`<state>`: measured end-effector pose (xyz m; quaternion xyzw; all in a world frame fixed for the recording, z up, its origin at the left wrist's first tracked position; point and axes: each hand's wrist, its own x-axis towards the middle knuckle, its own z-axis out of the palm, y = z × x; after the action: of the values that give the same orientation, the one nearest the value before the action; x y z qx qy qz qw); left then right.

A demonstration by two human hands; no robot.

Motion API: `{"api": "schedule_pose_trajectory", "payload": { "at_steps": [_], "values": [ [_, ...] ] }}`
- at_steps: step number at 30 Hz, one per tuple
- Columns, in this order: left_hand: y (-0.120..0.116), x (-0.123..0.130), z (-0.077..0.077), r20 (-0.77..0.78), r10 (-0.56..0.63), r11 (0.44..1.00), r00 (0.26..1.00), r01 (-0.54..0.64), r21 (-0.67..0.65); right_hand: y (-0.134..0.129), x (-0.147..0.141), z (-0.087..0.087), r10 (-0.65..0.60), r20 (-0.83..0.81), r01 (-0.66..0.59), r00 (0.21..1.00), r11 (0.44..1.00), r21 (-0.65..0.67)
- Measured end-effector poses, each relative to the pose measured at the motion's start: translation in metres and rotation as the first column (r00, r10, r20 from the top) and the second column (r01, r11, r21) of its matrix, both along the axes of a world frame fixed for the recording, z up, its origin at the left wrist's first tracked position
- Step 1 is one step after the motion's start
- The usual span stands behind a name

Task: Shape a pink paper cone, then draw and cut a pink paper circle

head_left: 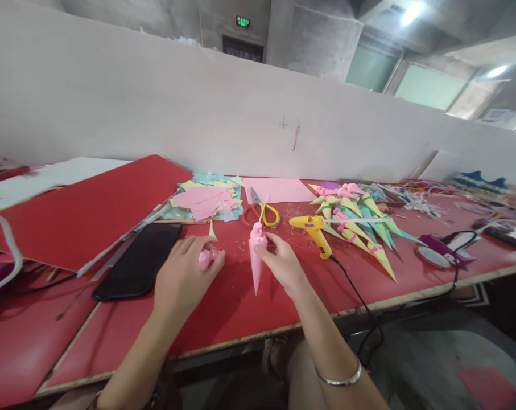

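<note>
My right hand (282, 259) pinches a pink paper cone (256, 265) near its top, with the point hanging down over the red table. Small pink clay-like pieces (258, 231) crown the cone's wide end, and a thin pale stick seems to rise behind them. My left hand (184, 272) is curled round a soft pink lump (205, 259), perhaps clay in clear wrap, partly hidden by the fingers. Just beyond the cone lie scissors (261, 214) with red and yellow handles. To the right of my right hand is a yellow glue gun (314, 230), with a glue stick in its back.
A black phone (140, 259) lies left of my left hand. Pink, yellow and blue paper pieces (209, 199) are heaped at the back, beside a pink sheet (279, 189). Several decorated cones (360, 219) pile up at right. The glue gun's cord (355, 287) hangs over the table edge.
</note>
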<state>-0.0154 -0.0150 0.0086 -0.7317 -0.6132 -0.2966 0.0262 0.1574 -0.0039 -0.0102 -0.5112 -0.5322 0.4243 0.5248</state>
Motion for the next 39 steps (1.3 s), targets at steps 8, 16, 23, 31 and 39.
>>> {"api": "schedule_pose_trajectory", "payload": {
  "at_steps": [8,16,23,31,39],
  "values": [
    [0.008,-0.026,-0.017,-0.383,0.046,0.98,0.922,-0.116,-0.161,-0.005,-0.007,-0.007,-0.147,0.433,0.11,0.89,0.988,0.109],
    [0.011,-0.02,-0.005,0.13,-0.325,0.925,0.937,0.344,-0.162,-0.013,-0.011,0.006,-0.134,0.303,-0.001,0.943,0.913,0.408],
    [0.005,-0.012,0.003,0.301,-0.32,0.896,0.898,0.39,-0.21,-0.021,-0.02,0.014,0.143,0.211,-0.217,0.967,0.898,0.384],
    [0.005,-0.006,-0.008,0.267,-0.391,0.872,0.881,0.448,-0.199,-0.021,-0.029,0.008,0.092,0.156,-0.138,0.983,0.938,0.318],
    [0.005,-0.004,-0.012,0.23,-0.428,0.862,0.874,0.471,-0.189,-0.02,-0.03,0.004,0.008,0.247,-0.104,0.969,0.92,0.379]
  ]
}}
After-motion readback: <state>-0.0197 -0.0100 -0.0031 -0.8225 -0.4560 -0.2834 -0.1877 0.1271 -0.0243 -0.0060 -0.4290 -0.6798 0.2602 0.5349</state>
